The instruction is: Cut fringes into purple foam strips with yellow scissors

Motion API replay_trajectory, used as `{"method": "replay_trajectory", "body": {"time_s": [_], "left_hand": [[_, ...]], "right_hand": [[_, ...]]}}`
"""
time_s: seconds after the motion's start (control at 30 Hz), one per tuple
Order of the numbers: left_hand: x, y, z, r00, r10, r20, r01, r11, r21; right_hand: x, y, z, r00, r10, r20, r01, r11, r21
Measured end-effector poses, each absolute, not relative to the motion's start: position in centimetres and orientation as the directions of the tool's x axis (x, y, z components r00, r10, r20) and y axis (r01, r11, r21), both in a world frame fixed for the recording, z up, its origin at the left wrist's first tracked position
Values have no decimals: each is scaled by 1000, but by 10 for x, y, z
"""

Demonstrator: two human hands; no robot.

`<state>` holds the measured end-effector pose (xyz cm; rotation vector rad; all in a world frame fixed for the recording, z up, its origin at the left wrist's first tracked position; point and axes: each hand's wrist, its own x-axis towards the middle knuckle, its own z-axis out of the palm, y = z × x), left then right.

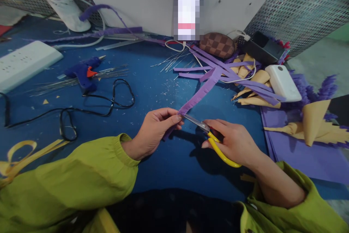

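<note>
My left hand (160,127) pinches a purple paper strip (200,96) between thumb and fingers, near the middle of the blue table. From the fingers the strip slants up and right to a heap of purple strips; a short end hangs below the hand. My right hand (231,138) is closed around the yellow handles of a pair of scissors (203,125). Their metal blades point left and reach the strip's edge right beside my left thumb. Whether the blades are apart is too small to make out.
Left are a blue glue gun (81,73) with its black cord, thin wires, and a white power strip (29,62). At the back stand a phone (187,7) and a checkered pouch (217,45). Purple sheets (305,160), tan-wrapped purple flowers and a white charger (283,83) lie right.
</note>
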<state>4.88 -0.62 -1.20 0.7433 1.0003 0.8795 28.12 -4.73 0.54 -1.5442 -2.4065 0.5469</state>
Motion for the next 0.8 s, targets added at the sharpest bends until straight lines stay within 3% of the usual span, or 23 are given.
{"method": "replay_trajectory", "body": {"time_s": [0.8], "left_hand": [[48, -7, -12, 284, 880, -380, -252, 451, 856]], "right_hand": [[282, -50, 7, -451, 892, -26, 784, 382, -490]]}}
